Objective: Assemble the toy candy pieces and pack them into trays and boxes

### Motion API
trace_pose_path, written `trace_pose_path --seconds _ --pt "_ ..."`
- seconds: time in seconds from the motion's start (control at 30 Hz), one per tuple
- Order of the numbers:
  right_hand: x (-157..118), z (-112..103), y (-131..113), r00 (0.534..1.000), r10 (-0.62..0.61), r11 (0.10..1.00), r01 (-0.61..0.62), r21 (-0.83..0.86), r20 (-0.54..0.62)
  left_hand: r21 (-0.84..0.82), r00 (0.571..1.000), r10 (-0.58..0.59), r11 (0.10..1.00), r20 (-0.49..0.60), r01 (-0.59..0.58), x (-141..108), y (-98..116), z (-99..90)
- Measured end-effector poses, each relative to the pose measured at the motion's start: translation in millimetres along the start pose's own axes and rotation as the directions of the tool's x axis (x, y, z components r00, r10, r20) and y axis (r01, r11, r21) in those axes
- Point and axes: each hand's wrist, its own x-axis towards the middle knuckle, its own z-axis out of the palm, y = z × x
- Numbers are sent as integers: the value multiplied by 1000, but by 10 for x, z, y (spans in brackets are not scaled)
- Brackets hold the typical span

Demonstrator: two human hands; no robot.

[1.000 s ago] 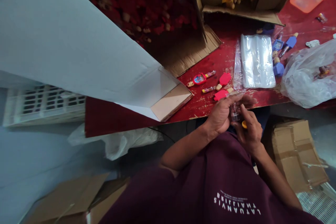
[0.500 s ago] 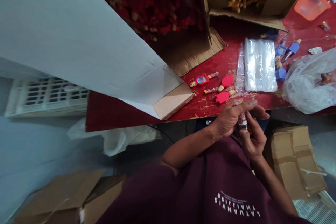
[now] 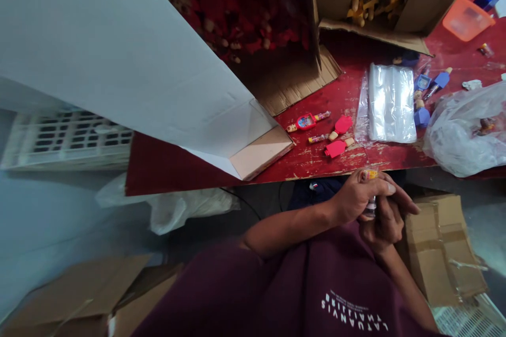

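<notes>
The left hand (image 3: 356,197) and the right hand (image 3: 382,227) are close together, just in front of the near edge of the red table (image 3: 272,172). Between them is a small clear tube (image 3: 370,175) with a yellow end. The left hand's grip is curled around the tube, and its thumb lies across it. The right hand's grip is bent in at the lower end, but the fingers hide how tightly it pinches. The yellow end sticks out at the top.

On the table, near the hands, lie two plain red toys (image 3: 336,148) (image 3: 343,125). Beside them are another little tube (image 3: 318,138) and a red toy with a picture (image 3: 305,122). To the right is a stack of shiny clear bags (image 3: 392,105), with blue toys (image 3: 422,117) next to it. A big see-through bag (image 3: 460,139) sits farther right. Behind, a cardboard box (image 3: 290,87) holds lots of red things.
</notes>
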Motion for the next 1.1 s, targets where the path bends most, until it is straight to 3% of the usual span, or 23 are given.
trace_pose_path --seconds 0.43,0.57,0.83,1.1 --pt "-126 -20 -88 999 45 998 -45 34 -7 7 999 -5 1000 -42 5 -82 -88 -18" --pt "-160 -55 -79 998 56 998 -56 -1 33 0 998 -19 1000 -52 19 -85 -109 -10" --pt "-231 -87 -55 998 54 997 -55 -58 -14 6 999 -10 1000 -49 10 -45 -154 12" --pt "135 -14 21 1000 24 999 -24 26 -8 10 997 -46 999 61 46 151 39 -49"
